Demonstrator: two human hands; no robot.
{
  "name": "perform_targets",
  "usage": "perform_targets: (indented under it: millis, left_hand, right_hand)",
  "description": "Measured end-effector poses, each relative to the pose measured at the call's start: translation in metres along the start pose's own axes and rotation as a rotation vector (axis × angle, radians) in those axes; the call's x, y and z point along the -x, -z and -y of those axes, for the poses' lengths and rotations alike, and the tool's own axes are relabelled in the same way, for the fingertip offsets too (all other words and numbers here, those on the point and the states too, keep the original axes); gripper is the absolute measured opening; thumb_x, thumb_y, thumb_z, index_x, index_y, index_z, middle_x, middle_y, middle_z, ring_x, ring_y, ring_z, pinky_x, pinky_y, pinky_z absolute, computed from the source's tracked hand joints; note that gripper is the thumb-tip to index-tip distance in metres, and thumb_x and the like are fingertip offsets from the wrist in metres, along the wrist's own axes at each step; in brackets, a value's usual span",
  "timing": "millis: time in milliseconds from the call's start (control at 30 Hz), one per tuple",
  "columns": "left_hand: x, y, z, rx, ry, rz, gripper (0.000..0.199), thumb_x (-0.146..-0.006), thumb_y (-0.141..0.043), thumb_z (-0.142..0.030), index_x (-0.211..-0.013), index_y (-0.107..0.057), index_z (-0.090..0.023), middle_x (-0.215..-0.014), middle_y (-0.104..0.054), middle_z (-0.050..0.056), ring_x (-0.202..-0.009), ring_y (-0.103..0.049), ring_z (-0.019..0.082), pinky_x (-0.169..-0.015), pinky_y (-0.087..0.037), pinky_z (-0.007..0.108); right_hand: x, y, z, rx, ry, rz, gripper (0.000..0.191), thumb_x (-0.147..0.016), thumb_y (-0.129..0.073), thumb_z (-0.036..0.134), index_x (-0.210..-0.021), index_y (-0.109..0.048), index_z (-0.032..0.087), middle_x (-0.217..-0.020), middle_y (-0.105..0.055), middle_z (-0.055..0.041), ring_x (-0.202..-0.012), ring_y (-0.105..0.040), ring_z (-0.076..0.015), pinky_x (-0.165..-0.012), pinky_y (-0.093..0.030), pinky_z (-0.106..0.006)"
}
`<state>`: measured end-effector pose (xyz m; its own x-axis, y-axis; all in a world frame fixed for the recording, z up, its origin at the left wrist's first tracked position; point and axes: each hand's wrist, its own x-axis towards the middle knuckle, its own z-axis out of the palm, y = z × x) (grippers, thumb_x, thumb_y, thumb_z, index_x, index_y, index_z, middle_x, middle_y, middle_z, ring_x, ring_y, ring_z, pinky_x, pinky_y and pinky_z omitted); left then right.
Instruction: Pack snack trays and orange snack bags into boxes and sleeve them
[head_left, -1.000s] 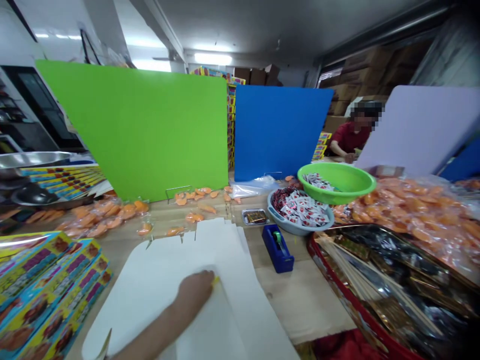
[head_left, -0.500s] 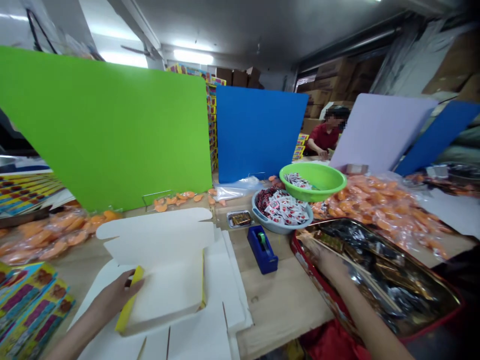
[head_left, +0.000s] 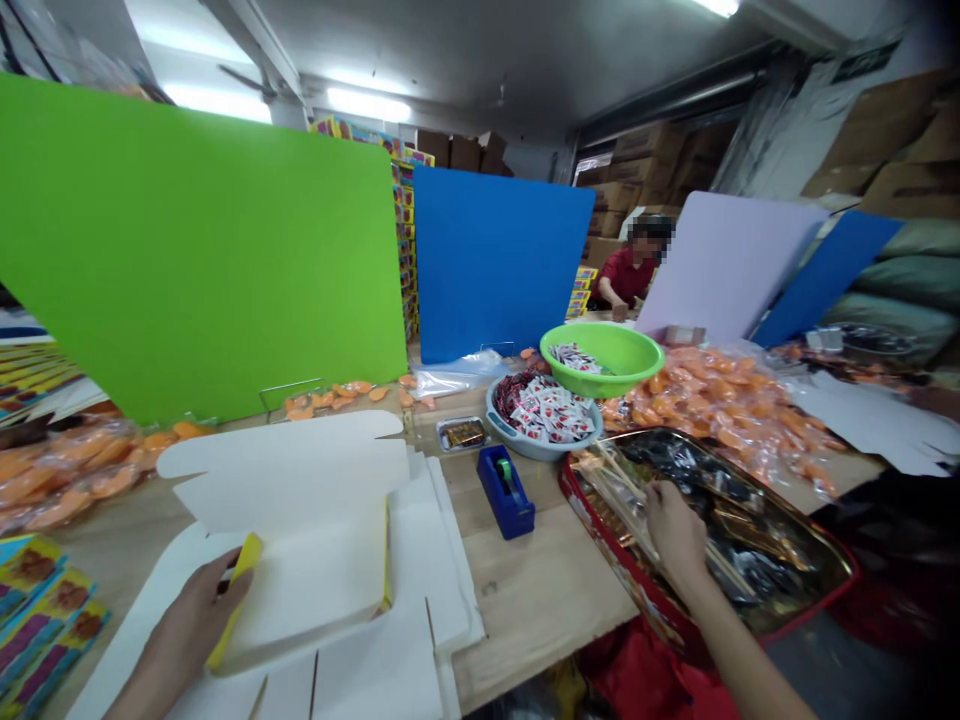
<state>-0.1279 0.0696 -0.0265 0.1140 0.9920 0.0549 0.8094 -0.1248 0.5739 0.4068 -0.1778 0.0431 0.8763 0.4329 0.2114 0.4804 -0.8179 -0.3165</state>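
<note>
My left hand [head_left: 206,605] grips the yellow left side wall of an open white box [head_left: 315,570], whose lid stands raised at the back. The box rests on a stack of flat white cartons [head_left: 409,660]. Over a red-rimmed tray [head_left: 814,610] on the right, my right hand [head_left: 671,525] has its fingers closed among wrapped wooden sticks [head_left: 626,500]; what they pinch is too small to make out. Black and gold packets [head_left: 742,520] fill the tray around it.
A blue tape dispenser [head_left: 506,495] stands between box and tray. Behind are a grey-blue basin [head_left: 544,445] of sachets, a green basin [head_left: 637,365] and bagged orange pieces [head_left: 712,390]. Upright green [head_left: 225,260] and blue [head_left: 502,265] boards line the back; a person [head_left: 626,275] sits beyond.
My right hand has shifted from the tray's left end toward its middle, over the sticks. My left hand still holds the box wall. The whole view has swung slightly right.
</note>
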Motion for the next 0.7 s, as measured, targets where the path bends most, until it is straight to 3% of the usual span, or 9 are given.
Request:
perform_targets:
  millis: [100,233,300,367,467,500,600,700]
  left_hand:
    - [0.001,-0.002,-0.006,0.079,0.02,0.051,0.045,-0.07,-0.042,-0.045,-0.104,-0.053,-0.017,-0.11,-0.062,0.01,-0.095,-0.06,0.028,-0.083,-0.048,0.035]
    - [0.004,-0.002,-0.028,0.145,0.086,0.0,0.037,-0.069,-0.046,-0.037,-0.099,-0.056,-0.019,-0.104,-0.065,0.008,-0.097,-0.059,0.028,-0.085,-0.046,0.035]
    - [0.008,-0.003,-0.041,0.16,0.107,-0.022,0.036,-0.069,-0.045,-0.034,-0.1,-0.057,-0.018,-0.103,-0.066,0.007,-0.1,-0.058,0.028,-0.087,-0.045,0.035]
    - [0.012,-0.006,-0.051,0.184,0.094,-0.029,0.039,-0.071,-0.044,-0.031,-0.105,-0.056,-0.016,-0.108,-0.063,0.008,-0.104,-0.056,0.026,-0.089,-0.043,0.034]
    - [0.015,-0.014,-0.055,0.234,0.084,-0.024,0.045,-0.075,-0.041,-0.026,-0.116,-0.05,-0.01,-0.119,-0.057,0.012,-0.107,-0.054,0.023,-0.092,-0.041,0.033]
    - [0.015,-0.016,-0.054,0.245,0.088,-0.021,0.047,-0.076,-0.04,-0.024,-0.119,-0.048,-0.009,-0.12,-0.055,0.013,-0.106,-0.054,0.022,-0.092,-0.041,0.033]
    - [0.018,-0.021,-0.051,0.255,0.106,-0.027,0.049,-0.077,-0.04,-0.021,-0.125,-0.044,-0.009,-0.122,-0.054,0.013,-0.097,-0.058,0.017,-0.088,-0.043,0.03]
    - [0.022,-0.022,-0.053,0.272,0.104,-0.024,0.05,-0.077,-0.039,-0.021,-0.126,-0.043,-0.009,-0.122,-0.053,0.013,-0.091,-0.06,0.015,-0.083,-0.046,0.027]
  right_hand:
    - [0.006,0.005,-0.005,-0.106,-0.027,-0.031,0.031,-0.086,-0.032,0.033,-0.095,-0.056,0.017,-0.071,-0.061,-0.0086,-0.064,-0.054,-0.0221,-0.055,-0.032,-0.029]
    - [0.021,0.012,0.016,-0.331,0.042,-0.077,0.036,-0.086,-0.025,0.041,-0.094,-0.051,0.018,-0.082,-0.06,-0.0068,-0.074,-0.056,-0.0194,-0.062,-0.04,-0.028]
    - [0.038,0.011,0.047,-0.55,0.193,-0.037,0.038,-0.085,-0.029,0.048,-0.097,-0.049,0.018,-0.089,-0.06,-0.0068,-0.081,-0.056,-0.0191,-0.069,-0.043,-0.028]
    - [0.063,0.004,0.09,-0.735,0.414,0.102,0.037,-0.083,-0.036,0.049,-0.102,-0.049,0.019,-0.093,-0.061,-0.0066,-0.084,-0.057,-0.0194,-0.071,-0.046,-0.029]
    - [0.115,-0.018,0.163,-0.69,0.792,0.326,0.028,-0.086,-0.033,0.032,-0.103,-0.053,0.021,-0.095,-0.062,-0.0061,-0.084,-0.059,-0.0185,-0.072,-0.049,-0.028]
    - [0.133,-0.028,0.186,-0.673,0.857,0.356,0.029,-0.084,-0.032,0.024,-0.101,-0.055,0.02,-0.096,-0.061,-0.0066,-0.087,-0.059,-0.0186,-0.074,-0.049,-0.028]
    - [0.179,-0.06,0.243,-0.59,0.975,0.404,0.031,-0.077,-0.034,0.008,-0.083,-0.062,0.021,-0.081,-0.06,-0.0079,-0.071,-0.06,-0.0178,-0.063,-0.049,-0.027]
    - [0.205,-0.082,0.273,-0.488,1.036,0.385,0.027,-0.074,-0.041,0.004,-0.064,-0.062,0.02,-0.075,-0.059,-0.0091,-0.065,-0.059,-0.0199,-0.057,-0.048,-0.03]
